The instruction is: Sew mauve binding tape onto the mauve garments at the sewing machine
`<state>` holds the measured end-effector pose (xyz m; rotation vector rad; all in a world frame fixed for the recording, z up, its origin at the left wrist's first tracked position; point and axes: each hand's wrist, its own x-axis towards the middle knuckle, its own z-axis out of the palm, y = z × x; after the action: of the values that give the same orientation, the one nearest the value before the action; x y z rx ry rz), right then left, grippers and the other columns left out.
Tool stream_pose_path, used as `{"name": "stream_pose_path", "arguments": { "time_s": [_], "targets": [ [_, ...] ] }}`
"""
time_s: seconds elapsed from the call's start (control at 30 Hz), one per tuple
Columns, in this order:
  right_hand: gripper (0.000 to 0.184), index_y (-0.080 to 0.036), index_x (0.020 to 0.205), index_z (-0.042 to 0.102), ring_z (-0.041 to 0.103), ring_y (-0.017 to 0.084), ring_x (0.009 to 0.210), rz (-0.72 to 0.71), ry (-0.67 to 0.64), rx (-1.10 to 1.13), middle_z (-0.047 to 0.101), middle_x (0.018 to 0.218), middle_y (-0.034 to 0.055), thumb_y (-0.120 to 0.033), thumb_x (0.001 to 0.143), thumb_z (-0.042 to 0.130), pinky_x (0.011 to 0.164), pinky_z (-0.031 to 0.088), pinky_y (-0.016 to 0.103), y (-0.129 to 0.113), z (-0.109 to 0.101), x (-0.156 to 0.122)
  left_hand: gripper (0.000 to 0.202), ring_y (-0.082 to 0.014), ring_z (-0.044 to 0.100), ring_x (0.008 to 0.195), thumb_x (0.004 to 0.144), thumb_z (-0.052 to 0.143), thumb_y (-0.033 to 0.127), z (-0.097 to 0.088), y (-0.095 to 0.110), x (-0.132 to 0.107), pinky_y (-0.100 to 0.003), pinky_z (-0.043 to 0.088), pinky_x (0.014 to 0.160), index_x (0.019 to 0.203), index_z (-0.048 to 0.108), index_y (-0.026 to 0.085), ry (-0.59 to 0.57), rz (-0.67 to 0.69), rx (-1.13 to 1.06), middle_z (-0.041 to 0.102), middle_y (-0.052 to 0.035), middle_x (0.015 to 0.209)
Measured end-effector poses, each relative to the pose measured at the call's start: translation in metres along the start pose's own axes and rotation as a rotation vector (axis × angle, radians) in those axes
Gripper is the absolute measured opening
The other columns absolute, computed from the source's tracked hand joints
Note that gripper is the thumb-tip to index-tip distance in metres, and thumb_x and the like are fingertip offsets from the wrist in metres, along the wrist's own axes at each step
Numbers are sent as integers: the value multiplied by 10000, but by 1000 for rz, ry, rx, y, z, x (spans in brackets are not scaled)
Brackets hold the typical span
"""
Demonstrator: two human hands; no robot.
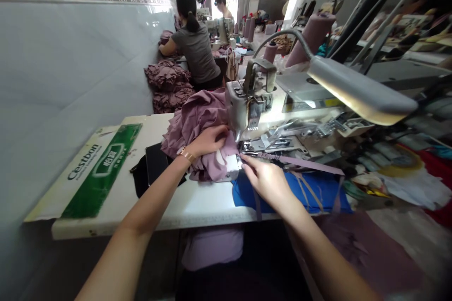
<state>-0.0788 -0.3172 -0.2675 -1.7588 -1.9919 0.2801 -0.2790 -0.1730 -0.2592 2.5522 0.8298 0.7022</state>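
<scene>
A bunched mauve garment lies on the white sewing table, left of the sewing machine. My left hand, with a gold bracelet at the wrist, is curled over the fabric beside the machine's needle area. My right hand lies in front of the machine, fingertips pinching the fabric edge and a narrow mauve strap that runs off to the right. A blue cloth lies under that hand.
A long lamp hangs over the machine. A green and white Cestbon box lies flat at the table's left. A person in grey sews further ahead by a pile of mauve fabric. Thread cones stand behind.
</scene>
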Motion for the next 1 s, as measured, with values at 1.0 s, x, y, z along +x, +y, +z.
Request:
{"name": "stream_pose_path", "arguments": {
  "time_s": [1.0],
  "targets": [
    [270,-195,868,651,602,286,983,380,-483,1029,663,954,80,-413,713,687,927,445,428,17,164,-148,420,-340,497,1286,848,518,451,156,83,-232,-464,318,1120,1154,667,205,-129,-1009,-439,671,-139,1212]
  ]
}}
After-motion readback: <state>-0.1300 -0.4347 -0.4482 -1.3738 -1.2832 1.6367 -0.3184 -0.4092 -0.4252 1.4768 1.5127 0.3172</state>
